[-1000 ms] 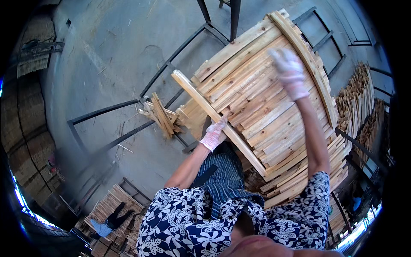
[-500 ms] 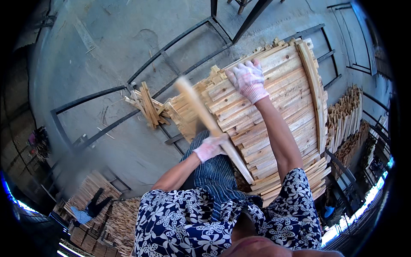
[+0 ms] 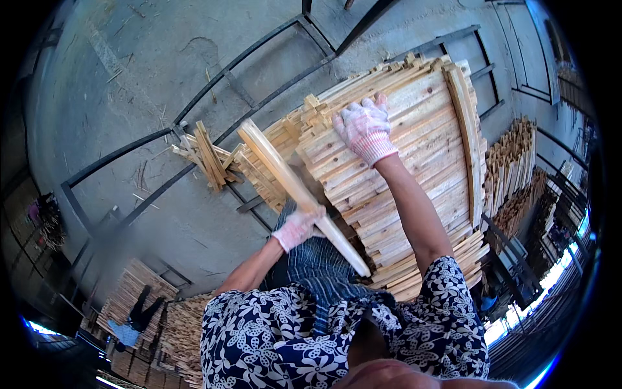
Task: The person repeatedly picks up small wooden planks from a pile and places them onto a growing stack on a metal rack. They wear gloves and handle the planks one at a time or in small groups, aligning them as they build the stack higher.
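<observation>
A long, pale wooden strip runs aslant along the left side of a stack of wooden strips. My left hand, in a whitish-pink glove, grips the strip below its middle; a narrow dark gap parts strip and stack. On top of the stack, close to its far left edge, lies my gloved right hand with the fingers spread and nothing seen in them. One thicker strip lies crosswise over the right side of the stack.
A dark metal frame crosses the grey floor at far left. Loose wood offcuts lie over it. More strip bundles stand at right. A person in a light top is among wood stacks at lower left.
The strip in my left hand has shifted left, widening the gap beside the stack. My right hand stays on the stack. The whole view has moved slightly.
</observation>
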Available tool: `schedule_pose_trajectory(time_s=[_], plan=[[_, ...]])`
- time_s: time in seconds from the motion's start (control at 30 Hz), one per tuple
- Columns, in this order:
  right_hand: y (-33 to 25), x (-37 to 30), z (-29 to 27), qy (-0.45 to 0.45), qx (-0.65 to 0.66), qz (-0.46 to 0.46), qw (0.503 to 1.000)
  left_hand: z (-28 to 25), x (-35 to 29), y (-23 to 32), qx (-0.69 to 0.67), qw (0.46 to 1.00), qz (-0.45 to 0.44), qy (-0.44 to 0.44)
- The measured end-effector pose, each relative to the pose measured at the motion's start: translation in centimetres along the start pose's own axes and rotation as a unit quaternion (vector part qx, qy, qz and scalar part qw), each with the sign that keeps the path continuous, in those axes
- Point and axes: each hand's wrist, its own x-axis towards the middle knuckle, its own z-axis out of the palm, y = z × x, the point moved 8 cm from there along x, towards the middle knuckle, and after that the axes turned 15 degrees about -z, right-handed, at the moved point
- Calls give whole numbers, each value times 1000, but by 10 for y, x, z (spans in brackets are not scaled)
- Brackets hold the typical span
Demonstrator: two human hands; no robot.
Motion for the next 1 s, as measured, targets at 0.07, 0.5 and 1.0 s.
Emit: schedule_pose_trajectory(time_s=[0.07, 0.5, 1.0], plan=[[1, -3, -3, -4, 16, 10, 1000, 30, 3, 14, 41, 990, 36, -127], [58, -226, 110, 305, 84, 228, 921, -1, 35, 27, 134, 986, 72, 61], [74, -504, 397, 187, 294, 653, 673, -22, 133, 4, 63, 998, 13, -15]])
